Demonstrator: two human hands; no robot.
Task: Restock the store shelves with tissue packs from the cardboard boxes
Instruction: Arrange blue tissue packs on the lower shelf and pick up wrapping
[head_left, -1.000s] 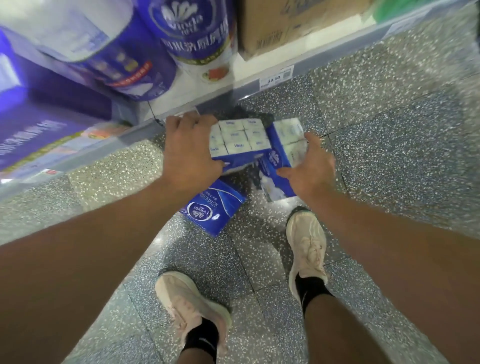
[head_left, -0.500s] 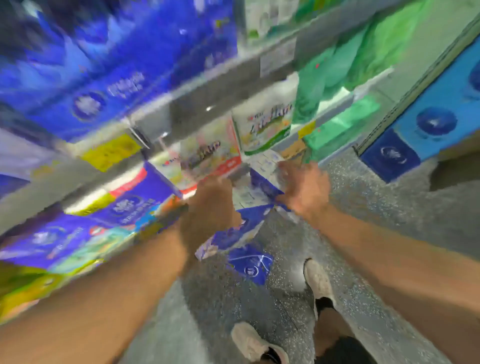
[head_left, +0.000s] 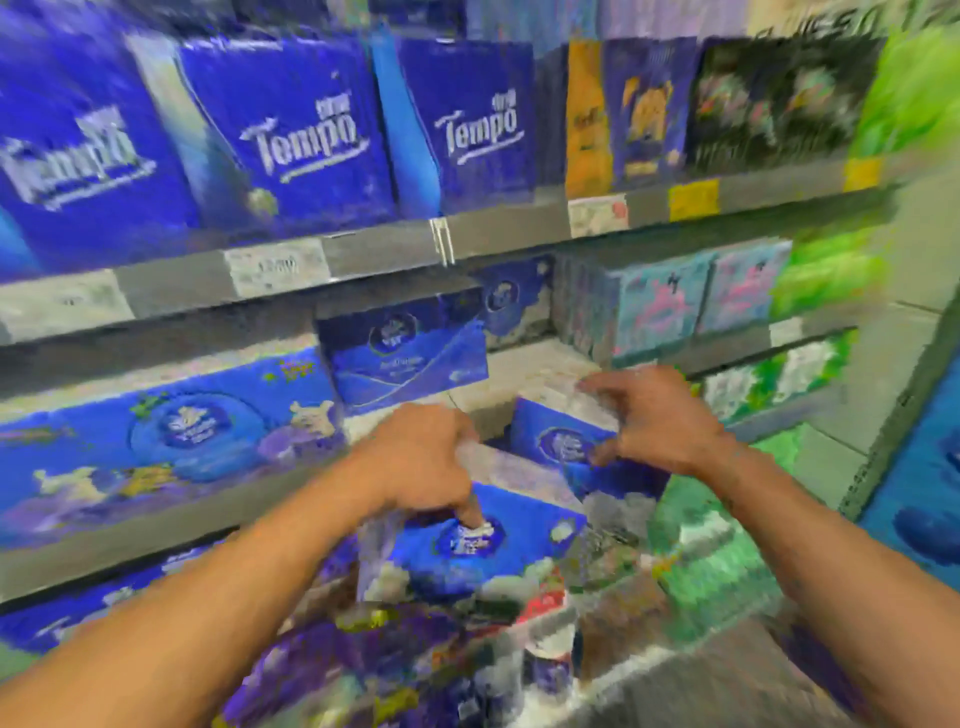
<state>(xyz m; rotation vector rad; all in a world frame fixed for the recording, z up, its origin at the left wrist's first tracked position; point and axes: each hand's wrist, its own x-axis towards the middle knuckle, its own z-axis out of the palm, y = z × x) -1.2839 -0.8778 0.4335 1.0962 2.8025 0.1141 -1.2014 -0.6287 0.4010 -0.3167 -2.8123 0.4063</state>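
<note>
The picture is smeared by motion, so fine detail is lost. The landmark is the grey middle shelf (head_left: 467, 405), whose pale board shows bare between stock. Just below and in front of that shelf's edge, the left hand (head_left: 421, 462) grips a blue tissue pack (head_left: 483, 545) from above: the fingers curl over its far top edge and the thumb presses down on the round white logo on its near face. To the right of it, at the same shelf's front edge, the right hand (head_left: 654, 421) holds a second blue tissue pack (head_left: 561, 441), fingers spread and hooked over its pale top, thumb against its blue face beside the logo; the pack sits tilted, and whether it touches the shelf board I cannot tell. On the shelf behind the left hand stands a blue boxed pack (head_left: 405, 353), upright. To the left of it on the same shelf lies a long blue cartoon-printed pack (head_left: 171, 436). To the right on that shelf stand teal and pink packs (head_left: 670, 301). Above the shelf, the next level up carries large blue Tempo packs (head_left: 296, 135) in a row, with white price labels (head_left: 275, 267) on its grey edge.
</note>
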